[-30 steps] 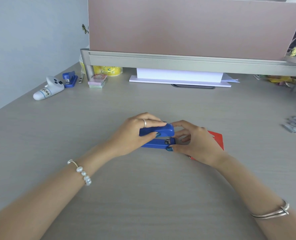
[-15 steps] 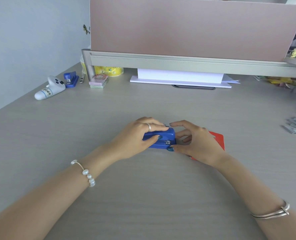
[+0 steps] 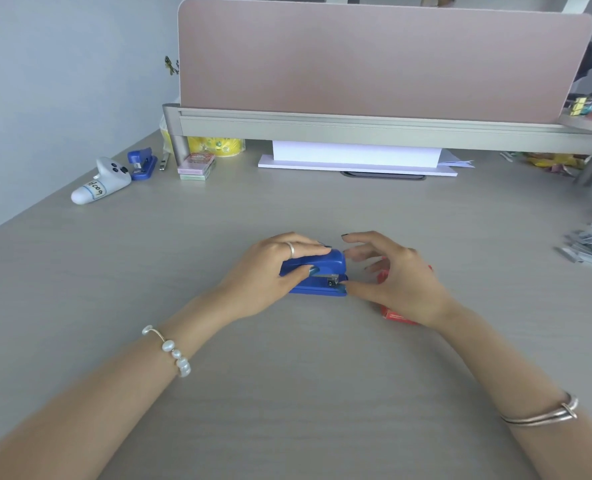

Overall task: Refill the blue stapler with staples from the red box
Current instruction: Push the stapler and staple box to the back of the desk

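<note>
The blue stapler [image 3: 325, 268] lies on the grey desk in the middle of the view, closed, its metal front end facing right. My left hand [image 3: 270, 271] wraps over its back and top, thumb on the near side. My right hand [image 3: 395, 275] hovers at the stapler's front end with fingers spread; only its thumb tip touches the base. The red box [image 3: 396, 315] lies flat under my right hand, and only small parts of it show.
Several loose staple strips [image 3: 589, 249] lie at the right edge. At the back left sit a white ghost-shaped item [image 3: 102, 183], a second blue stapler [image 3: 142, 164] and small boxes [image 3: 196, 166]. A pink divider on a grey shelf [image 3: 374, 124] crosses the back, with white paper [image 3: 356, 157] beneath.
The stapler's top was pressed down and has come back up a little. My right fingers have lifted off the stapler and spread.
</note>
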Available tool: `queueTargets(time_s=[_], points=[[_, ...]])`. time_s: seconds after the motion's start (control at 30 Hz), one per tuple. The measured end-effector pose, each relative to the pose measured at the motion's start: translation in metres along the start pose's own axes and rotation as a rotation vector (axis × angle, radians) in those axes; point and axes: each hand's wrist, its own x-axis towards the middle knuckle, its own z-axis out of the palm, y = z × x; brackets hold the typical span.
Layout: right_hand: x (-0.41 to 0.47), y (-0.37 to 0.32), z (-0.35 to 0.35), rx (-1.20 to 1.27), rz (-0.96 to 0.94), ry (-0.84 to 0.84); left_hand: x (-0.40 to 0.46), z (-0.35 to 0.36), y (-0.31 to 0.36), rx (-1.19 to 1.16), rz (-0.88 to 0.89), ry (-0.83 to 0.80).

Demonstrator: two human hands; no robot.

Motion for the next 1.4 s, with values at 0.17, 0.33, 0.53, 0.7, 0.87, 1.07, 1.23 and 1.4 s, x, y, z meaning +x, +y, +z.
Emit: queueTargets(time_s=[0.17,0.33,0.53,0.7,0.87,1.07,1.23,1.4], points=[[-0.004,0.007,-0.048,-0.224,0.080,-0.108,-0.001,-0.002,-0.001,-0.053,-0.037,0.003],[-0.016,0.023,-0.085,-0.238,0.324,-0.536,-0.002,-0.006,-0.005,-0.118,-0.086,-0.028],[-0.013,0.024,-0.074,-0.180,0.278,-0.512,-0.007,-0.008,-0.012,-0.203,-0.141,-0.017],[-0.009,0.020,-0.055,-0.150,0.218,-0.414,-0.009,-0.003,-0.012,-0.266,-0.163,0.004],[-0.007,0.021,-0.054,-0.132,0.212,-0.425,-0.005,-0.005,-0.014,-0.240,-0.152,0.012],[0.017,0.031,-0.054,-0.180,0.191,-0.381,0.019,-0.010,-0.028,-0.169,-0.163,-0.008],[0.041,0.041,-0.047,-0.168,0.157,-0.331,0.051,-0.006,-0.046,-0.145,-0.160,0.006],[0.067,0.054,-0.050,-0.170,0.166,-0.331,0.083,0.000,-0.065,-0.132,-0.153,0.037]])
